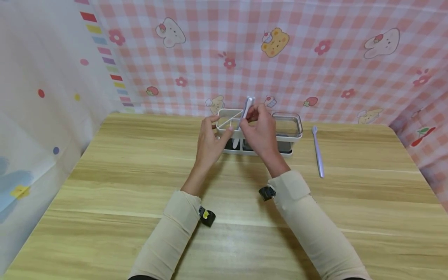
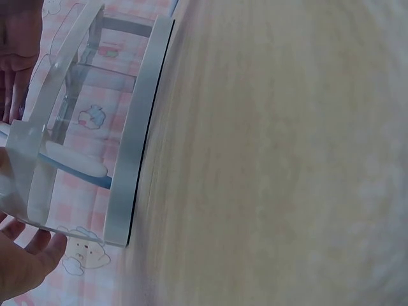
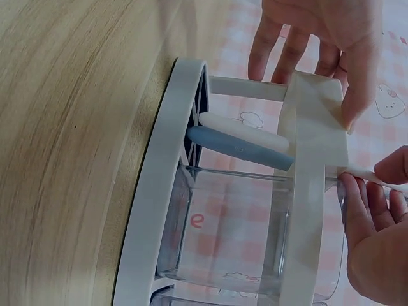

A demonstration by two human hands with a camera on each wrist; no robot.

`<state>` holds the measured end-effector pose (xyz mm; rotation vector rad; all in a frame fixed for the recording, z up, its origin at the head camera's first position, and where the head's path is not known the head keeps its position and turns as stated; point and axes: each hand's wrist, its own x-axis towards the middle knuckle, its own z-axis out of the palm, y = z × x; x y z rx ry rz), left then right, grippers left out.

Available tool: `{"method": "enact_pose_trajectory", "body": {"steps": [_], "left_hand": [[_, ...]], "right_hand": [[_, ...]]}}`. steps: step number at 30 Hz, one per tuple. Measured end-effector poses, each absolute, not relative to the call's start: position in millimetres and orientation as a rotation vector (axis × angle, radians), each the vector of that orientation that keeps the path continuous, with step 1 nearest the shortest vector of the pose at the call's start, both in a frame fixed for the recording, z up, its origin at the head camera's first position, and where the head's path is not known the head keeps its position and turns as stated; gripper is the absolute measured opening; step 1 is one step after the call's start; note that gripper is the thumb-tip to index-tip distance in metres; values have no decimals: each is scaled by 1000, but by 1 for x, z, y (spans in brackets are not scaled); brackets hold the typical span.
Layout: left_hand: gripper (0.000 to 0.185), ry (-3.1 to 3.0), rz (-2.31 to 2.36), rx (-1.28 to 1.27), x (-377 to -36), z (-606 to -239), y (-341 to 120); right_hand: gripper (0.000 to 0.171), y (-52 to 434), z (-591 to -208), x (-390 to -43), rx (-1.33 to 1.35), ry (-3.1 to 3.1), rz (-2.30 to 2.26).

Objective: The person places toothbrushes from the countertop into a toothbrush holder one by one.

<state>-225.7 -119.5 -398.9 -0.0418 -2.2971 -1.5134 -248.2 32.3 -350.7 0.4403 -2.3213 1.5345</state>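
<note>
I'm seeing my right hand [image 1: 260, 130] pinching a white utensil [image 1: 246, 111] over the holder [image 1: 292, 136]. My left hand [image 1: 210, 140] is gripping its near rim, and a lilac spoon [image 1: 318, 152] is lying well right of my right hand.

Your light wood-grain worktop [image 1: 122, 186] fills the lower frame. On it, at upper centre against the far edge, stands a white-framed clear organizer [image 1: 290, 134]; just right of it, apart, a pale lilac toothbrush [image 1: 317, 152] lies lengthwise.
</note>
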Motion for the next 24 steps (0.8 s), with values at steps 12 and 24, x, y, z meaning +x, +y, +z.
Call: {"method": "enact_pose_trajectory", "body": {"steps": [12,24], "left_hand": [[57,-2305,-1535,-41,-225,-399,-119],[57,-2315,-1529,-39,-226,-400,-120]], "right_hand": [[19,35,-349,-247,423,-2399,1473],[24,37,-348,-246,430,-2393,1494]]}}
